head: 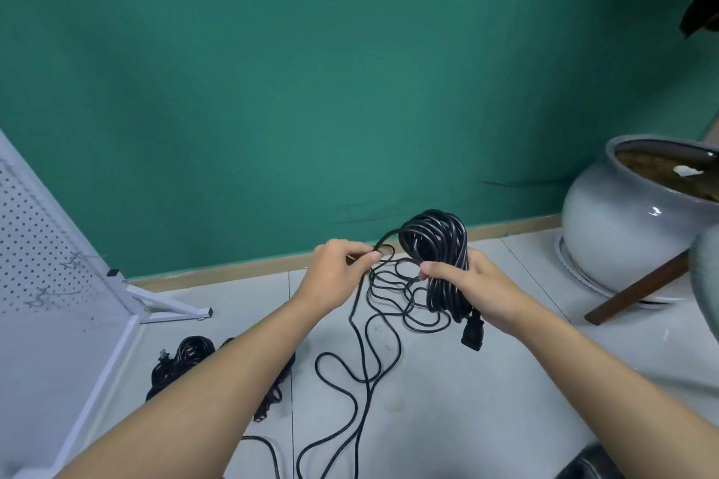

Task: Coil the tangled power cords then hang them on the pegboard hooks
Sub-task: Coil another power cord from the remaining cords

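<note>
The right hand [480, 294] is gripping the coil [437, 241], the left hand [334, 268] pinching the slack [362, 346] beside it — loops under the coil are crossing, risking a knot if yanked.

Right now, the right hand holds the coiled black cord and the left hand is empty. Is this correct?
Not quite. The head view shows the left hand is not empty: it pinches the loose strand of the cord. The right hand does hold the coiled black cord.
</note>
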